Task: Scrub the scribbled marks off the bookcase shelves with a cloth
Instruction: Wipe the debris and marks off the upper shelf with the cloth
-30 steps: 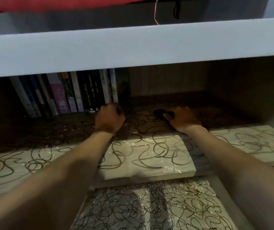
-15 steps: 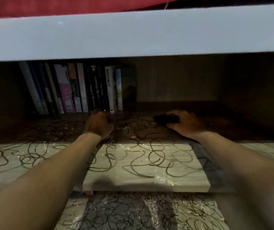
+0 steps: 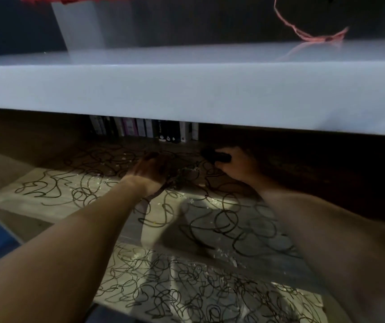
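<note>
Black scribbled marks cover the wooden shelf [image 3: 89, 190] and the lower shelf [image 3: 186, 290] beneath it. My right hand [image 3: 239, 165] reaches deep into the dark back of the shelf and grips a small dark bunched cloth [image 3: 214, 156], which it presses on the scribbled wood. My left hand [image 3: 149, 170] rests on the shelf to the left of it, fingers pointing toward the back, holding nothing that I can see. Pale crumbs lie scattered among the marks.
A thick white shelf [image 3: 186, 89] overhangs just above both hands and hides the top of the compartment. A row of upright books [image 3: 144, 130] stands at the back left. A pink cord [image 3: 303, 33] lies on the white shelf.
The view has risen, so the white shelf now hides most of the books. Both hands stay on the scribbled shelf; the right still grips the cloth near the back.
</note>
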